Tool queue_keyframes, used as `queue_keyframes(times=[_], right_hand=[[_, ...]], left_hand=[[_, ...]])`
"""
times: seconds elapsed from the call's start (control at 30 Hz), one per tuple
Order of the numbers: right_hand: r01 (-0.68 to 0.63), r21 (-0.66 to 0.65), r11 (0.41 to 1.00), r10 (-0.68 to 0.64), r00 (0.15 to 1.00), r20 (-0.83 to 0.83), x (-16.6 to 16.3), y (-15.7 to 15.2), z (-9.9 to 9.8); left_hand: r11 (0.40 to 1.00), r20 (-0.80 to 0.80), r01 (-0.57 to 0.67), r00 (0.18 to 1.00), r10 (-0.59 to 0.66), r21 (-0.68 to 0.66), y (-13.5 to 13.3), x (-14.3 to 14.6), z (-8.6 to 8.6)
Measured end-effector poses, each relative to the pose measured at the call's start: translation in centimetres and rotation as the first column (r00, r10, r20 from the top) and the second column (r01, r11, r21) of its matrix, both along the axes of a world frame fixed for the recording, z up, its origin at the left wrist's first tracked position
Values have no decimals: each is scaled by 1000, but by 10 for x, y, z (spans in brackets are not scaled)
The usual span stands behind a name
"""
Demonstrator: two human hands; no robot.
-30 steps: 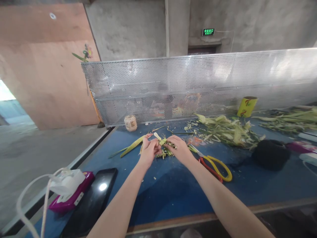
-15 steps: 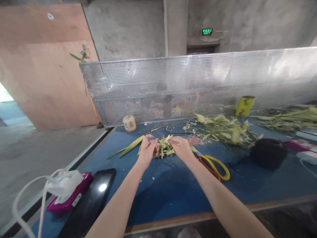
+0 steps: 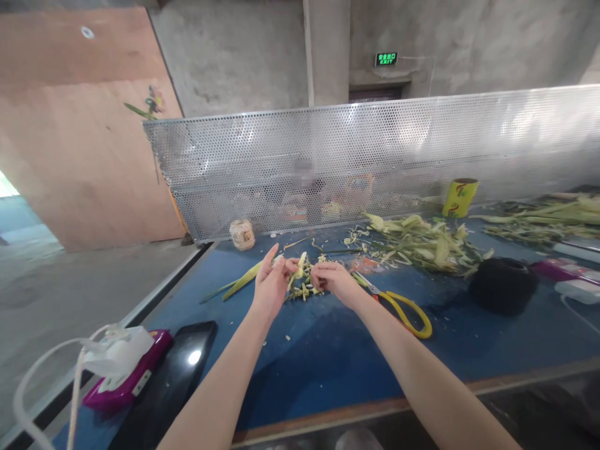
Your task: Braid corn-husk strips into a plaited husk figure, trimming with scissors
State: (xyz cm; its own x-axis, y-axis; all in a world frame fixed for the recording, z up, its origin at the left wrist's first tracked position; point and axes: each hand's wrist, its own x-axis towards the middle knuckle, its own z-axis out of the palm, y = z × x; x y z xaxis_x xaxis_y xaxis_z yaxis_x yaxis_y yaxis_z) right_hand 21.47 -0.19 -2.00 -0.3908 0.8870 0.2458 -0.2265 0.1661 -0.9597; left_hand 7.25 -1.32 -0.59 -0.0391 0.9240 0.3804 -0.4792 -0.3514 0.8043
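Note:
Over the blue table [image 3: 319, 369], my left hand [image 3: 272, 284] pinches a pale green piece of husk [image 3: 301, 262] at its fingertips. Close by on the right, my right hand [image 3: 334, 281] has its fingers curled together; what they hold, if anything, is hidden. Small cut husk scraps [image 3: 302, 291] lie in a heap beneath and between both hands. Left of my left hand is a long yellow-green leaf strip [image 3: 241, 284]. Scissors with yellow handles [image 3: 412, 312] lie by my right forearm, partly covered by it.
A pile of husk leaves [image 3: 422, 244] lies at the back right, near a yellow roll [image 3: 460, 198] and a black spool [image 3: 503, 285]. A twine roll [image 3: 242, 234] stands back left. Front left are a phone [image 3: 173, 369] and a purple power strip [image 3: 117, 394]. A perforated metal screen [image 3: 262, 150] borders the back.
The pale husk piece has gone from my right fingertips to my left hand's. My right hand has drawn slightly down and its fingers have curled in. The view has shifted slightly.

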Motion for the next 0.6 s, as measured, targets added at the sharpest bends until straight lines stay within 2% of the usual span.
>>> queue_keyframes(times=[0.1, 0.2, 0.3, 0.43, 0.6], right_hand=[[-45, -1, 999, 44, 983, -176, 1, -5, 4], [24, 81, 996, -2, 965, -262, 4, -10, 6], [-28, 149, 988, 75, 944, -321, 6, -10, 6], [-177, 133, 975, 216, 895, -391, 4, -8, 5], [-196, 81, 977, 211, 871, -444, 2, -7, 5]], left_hand=[[994, 107, 25, 994, -13, -110, 0, 0, 2], [979, 124, 88, 990, -65, -186, 0, 1, 0], [957, 168, 158, 979, -118, -244, 0, 2, -2], [943, 231, 208, 962, -149, -261, 1, 0, 0], [936, 259, 265, 944, -203, -232, 1, 1, 1]])
